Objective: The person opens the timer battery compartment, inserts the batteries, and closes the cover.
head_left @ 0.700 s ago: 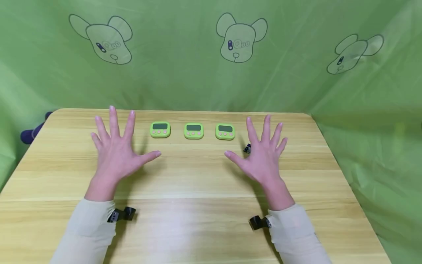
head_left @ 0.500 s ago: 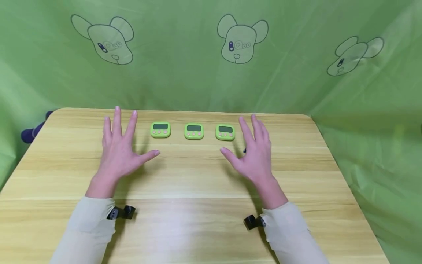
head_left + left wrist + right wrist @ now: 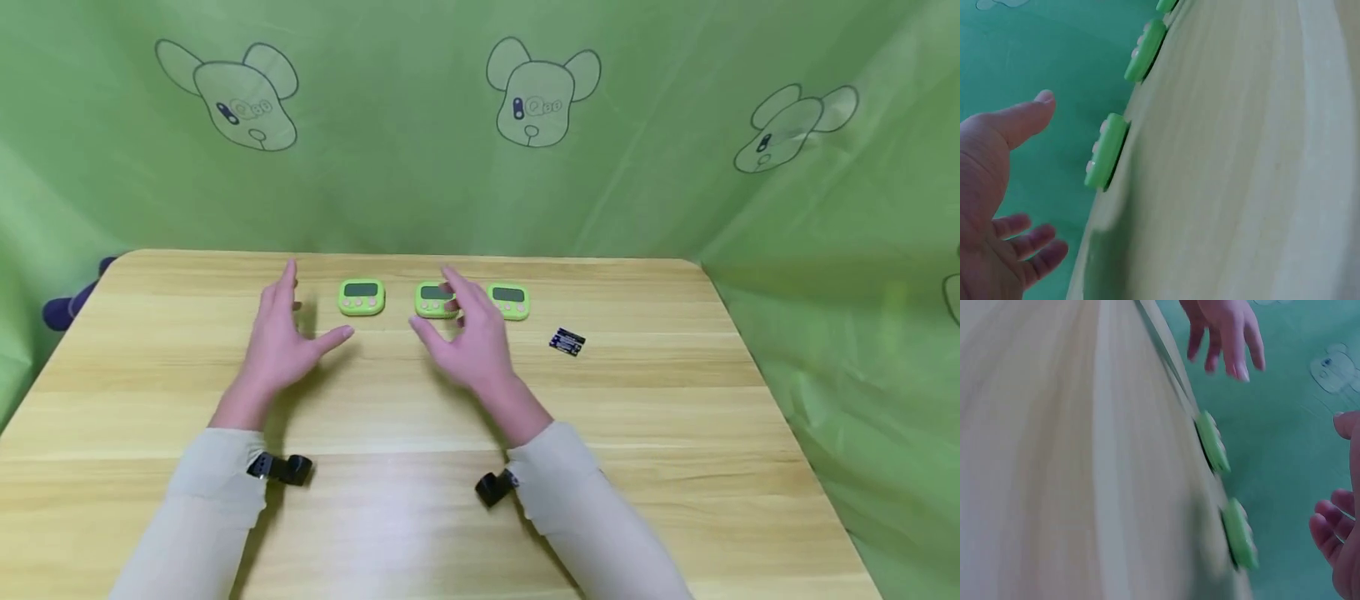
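Note:
Three green digital timers with pink buttons lie in a row near the table's back edge: a left timer [image 3: 362, 297], a middle timer [image 3: 429, 301] and a right timer [image 3: 513, 302]. My left hand [image 3: 279, 337] hovers left of the row, thumb spread toward the left timer, holding nothing. My right hand [image 3: 474, 337] is over the table in front of the middle and right timers, its fingers overlapping the middle one in the head view. Its thumb stands apart from loosely bent fingers, and nothing is between them. In the left wrist view the left timer [image 3: 1107, 152] sits beyond the thumb.
A small set of dark batteries [image 3: 567, 342] lies on the wooden table [image 3: 420, 500], right of the timers. Green curtains [image 3: 390, 167] with mouse-head drawings hang behind and at the sides. A purple object [image 3: 67, 308] shows past the left edge.
My right hand has swept left from beside the batteries to the middle timer, uncovering the batteries. My left hand has turned slightly inward, its fingers closer together. The timers have stayed put.

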`<state>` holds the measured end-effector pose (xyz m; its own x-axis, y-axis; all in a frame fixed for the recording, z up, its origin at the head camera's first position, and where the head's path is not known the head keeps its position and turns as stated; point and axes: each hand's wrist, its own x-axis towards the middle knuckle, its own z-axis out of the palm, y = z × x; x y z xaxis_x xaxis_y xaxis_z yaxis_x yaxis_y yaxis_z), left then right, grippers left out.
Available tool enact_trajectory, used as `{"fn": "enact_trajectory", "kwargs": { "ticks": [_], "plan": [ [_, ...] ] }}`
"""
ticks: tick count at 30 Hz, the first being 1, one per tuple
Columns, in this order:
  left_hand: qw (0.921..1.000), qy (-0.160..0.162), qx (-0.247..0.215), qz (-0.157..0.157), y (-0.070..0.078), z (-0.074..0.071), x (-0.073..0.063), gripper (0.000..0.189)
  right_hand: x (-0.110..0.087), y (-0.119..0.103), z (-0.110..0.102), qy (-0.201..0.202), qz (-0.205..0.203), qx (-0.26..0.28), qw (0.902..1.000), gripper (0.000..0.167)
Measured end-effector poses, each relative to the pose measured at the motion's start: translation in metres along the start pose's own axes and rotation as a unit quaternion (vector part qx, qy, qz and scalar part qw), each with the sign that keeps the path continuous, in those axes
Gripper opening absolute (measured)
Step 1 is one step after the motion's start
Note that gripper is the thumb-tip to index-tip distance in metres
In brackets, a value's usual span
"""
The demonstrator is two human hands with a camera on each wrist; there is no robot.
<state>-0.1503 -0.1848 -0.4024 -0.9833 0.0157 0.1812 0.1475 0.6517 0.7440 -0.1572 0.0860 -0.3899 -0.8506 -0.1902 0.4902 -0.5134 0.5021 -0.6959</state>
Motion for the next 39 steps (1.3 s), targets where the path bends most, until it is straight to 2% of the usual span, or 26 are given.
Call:
{"fn": "enact_trajectory", "kwargs": {
  "ticks": [4,7,11,16,21,25,29,34,39],
  "plan": [
    [0.9989,-0.011,-0.040,-0.023,-0.009,0.002,0.008,0.120,0.004,-0.007,0.033,-0.031,0.078,0.083,0.9930,0.077],
    [0.9967,-0.031,-0.059,-0.046,-0.012,0.003,0.015,0.120,0.006,-0.007,0.053,-0.038,0.104,0.104,0.9884,0.074],
    [0.9943,-0.052,-0.069,-0.063,-0.015,0.005,0.025,0.115,0.012,-0.002,0.070,-0.037,0.145,0.100,0.9836,0.071],
    [0.9915,-0.067,-0.084,-0.072,-0.024,0.010,0.036,0.109,0.021,0.003,0.082,-0.062,0.190,0.082,0.9764,0.071],
    [0.9895,-0.081,-0.096,-0.071,-0.033,0.011,0.045,0.107,0.030,0.007,0.090,-0.103,0.202,0.044,0.9730,0.075],
    [0.9876,-0.107,-0.094,-0.066,-0.038,0.009,0.052,0.096,0.037,0.010,0.094,-0.129,0.199,0.009,0.9714,0.076],
    [0.9838,-0.123,-0.107,-0.075,-0.045,0.008,0.056,0.084,0.043,0.012,0.098,-0.143,0.204,-0.023,0.9683,0.077],
    [0.9831,-0.118,-0.115,-0.080,-0.050,0.012,0.060,0.073,0.046,0.013,0.100,-0.159,0.202,-0.046,0.9653,0.072],
    [0.9828,-0.109,-0.123,-0.084,-0.052,0.017,0.064,0.063,0.044,0.015,0.104,-0.150,0.199,-0.064,0.9663,0.062]
  ]
}}
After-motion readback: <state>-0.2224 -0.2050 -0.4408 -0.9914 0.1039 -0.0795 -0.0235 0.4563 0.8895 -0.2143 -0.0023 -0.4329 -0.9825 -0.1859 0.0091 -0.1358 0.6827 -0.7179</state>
